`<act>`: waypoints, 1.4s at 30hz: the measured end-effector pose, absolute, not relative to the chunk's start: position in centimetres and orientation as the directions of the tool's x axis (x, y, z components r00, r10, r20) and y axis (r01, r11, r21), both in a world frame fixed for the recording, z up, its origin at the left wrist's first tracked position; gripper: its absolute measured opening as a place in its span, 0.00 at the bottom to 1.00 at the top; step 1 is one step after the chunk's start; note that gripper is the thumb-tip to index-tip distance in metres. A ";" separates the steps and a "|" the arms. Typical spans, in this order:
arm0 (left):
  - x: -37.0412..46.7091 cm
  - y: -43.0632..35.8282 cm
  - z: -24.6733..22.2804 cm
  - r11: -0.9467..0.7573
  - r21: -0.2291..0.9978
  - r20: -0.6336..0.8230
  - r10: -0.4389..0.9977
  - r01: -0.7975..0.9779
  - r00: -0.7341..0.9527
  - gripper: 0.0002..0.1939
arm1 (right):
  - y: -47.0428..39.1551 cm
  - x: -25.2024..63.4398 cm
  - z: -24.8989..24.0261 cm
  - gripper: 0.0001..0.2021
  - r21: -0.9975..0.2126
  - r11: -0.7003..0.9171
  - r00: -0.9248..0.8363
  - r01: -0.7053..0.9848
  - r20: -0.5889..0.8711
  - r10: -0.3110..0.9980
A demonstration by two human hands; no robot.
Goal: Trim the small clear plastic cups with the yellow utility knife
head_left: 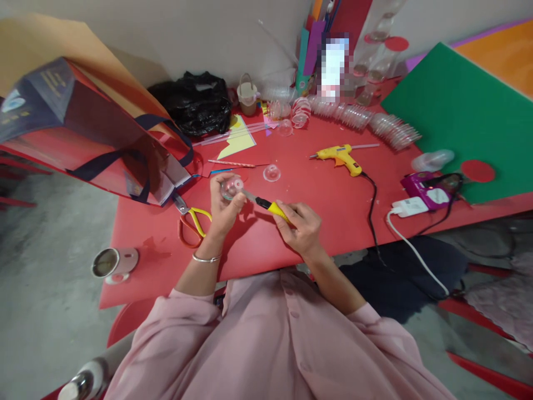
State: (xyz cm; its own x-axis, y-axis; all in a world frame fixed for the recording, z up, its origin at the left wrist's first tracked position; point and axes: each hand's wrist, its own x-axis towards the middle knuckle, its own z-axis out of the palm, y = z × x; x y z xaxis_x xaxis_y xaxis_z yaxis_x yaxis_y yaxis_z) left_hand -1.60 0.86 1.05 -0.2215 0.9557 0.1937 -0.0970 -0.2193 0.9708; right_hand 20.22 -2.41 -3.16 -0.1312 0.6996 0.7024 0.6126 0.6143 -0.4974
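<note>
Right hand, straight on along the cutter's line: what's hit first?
Probably the clear plastic piece in the left hand; the yellow-handled cutter in the right hand points at it, close by the left thumb. Depth is unclear; they may already touch.

Pink buttoned shirt (266, 339), 1 silver wrist bangle (206, 260).

Over by the wall, a red table (258, 250) carries a yellow glue gun (339, 154), scissors (190, 211), a black plastic bag (194, 105), a striped straw (231, 164) and a mug (125, 259).

Clear piece (227, 190), glossy plastic; cutter blade (249, 195), smooth metal; crinkled bag (195, 105), shiny plastic.
</note>
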 end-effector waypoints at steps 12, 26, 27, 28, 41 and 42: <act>0.0 0.7 1.1 0.009 0.895 -0.013 1.000 -0.446 -0.007 0.34 | -2.3 20.2 -3.0 0.21 -0.521 0.582 -0.120 0.624 0.672 0.731; -0.7 1.2 1.2 0.129 0.851 -0.151 0.989 -0.510 -0.002 0.26 | -2.3 20.3 -3.4 0.20 -0.520 0.556 -0.104 0.648 0.662 0.742; -0.7 1.2 1.1 0.133 0.851 -0.153 0.988 -0.509 0.002 0.26 | -2.2 20.3 -3.4 0.20 -0.523 0.544 -0.100 0.656 0.654 0.750; -0.7 1.2 1.0 0.135 0.852 -0.150 0.989 -0.506 0.010 0.25 | -2.1 20.2 -3.4 0.19 -0.529 0.522 -0.084 0.669 0.645 0.760; -0.5 1.1 1.2 0.146 0.840 -0.169 0.986 -0.523 0.005 0.26 | -2.1 20.1 -3.2 0.19 -0.565 0.477 0.014 0.673 0.655 0.756; -0.5 1.0 1.3 0.152 0.841 -0.176 0.984 -0.519 0.005 0.26 | -2.1 20.1 -3.2 0.19 -0.568 0.489 0.015 0.662 0.662 0.749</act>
State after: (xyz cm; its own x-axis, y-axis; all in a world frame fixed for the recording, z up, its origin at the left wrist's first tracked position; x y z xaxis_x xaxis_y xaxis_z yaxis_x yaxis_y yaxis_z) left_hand -0.51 1.04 1.25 0.0047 0.9845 -0.1756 -0.5191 0.1525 0.8410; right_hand 20.08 -2.07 -3.16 0.0151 0.7493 0.6621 0.6617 0.4889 -0.5684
